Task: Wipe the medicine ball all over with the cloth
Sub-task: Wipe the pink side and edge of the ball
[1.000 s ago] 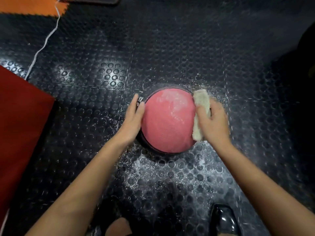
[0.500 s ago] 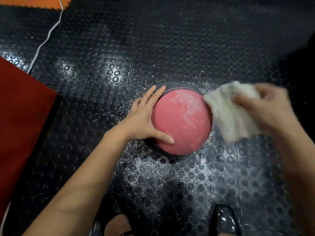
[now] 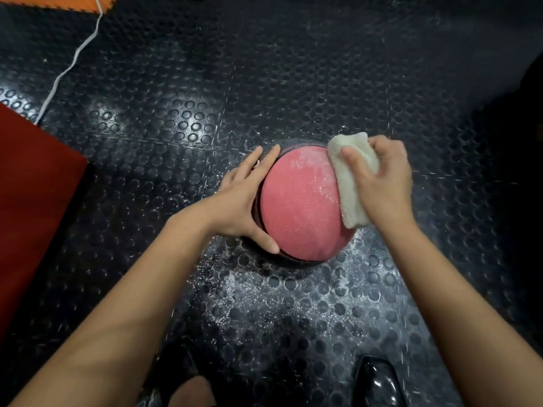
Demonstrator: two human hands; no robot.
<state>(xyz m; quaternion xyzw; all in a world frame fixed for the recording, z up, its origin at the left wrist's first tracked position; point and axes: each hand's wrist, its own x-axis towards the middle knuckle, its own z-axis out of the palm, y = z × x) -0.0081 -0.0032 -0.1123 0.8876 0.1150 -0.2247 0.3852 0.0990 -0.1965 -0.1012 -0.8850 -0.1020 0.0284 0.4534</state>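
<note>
A pink medicine ball (image 3: 299, 207) with black seams rests on the black studded floor, its upper right still dusted with white powder. My left hand (image 3: 244, 201) lies flat against the ball's left side, fingers spread, thumb on the lower front. My right hand (image 3: 382, 183) grips a folded off-white cloth (image 3: 349, 183) and presses it on the ball's right side. The ball's underside and far side are hidden.
White powder is scattered on the rubber floor (image 3: 293, 295) in front of the ball. A red mat (image 3: 32, 195) lies at the left, an orange tile (image 3: 55, 1) and a white cable (image 3: 70, 63) at the top left. A black shiny shoe (image 3: 379, 383) shows at the bottom.
My right hand lifted the cloth off the ball and out to the right, then brought it back onto the ball's right side. My left hand shifted further round the left side, thumb now in front.
</note>
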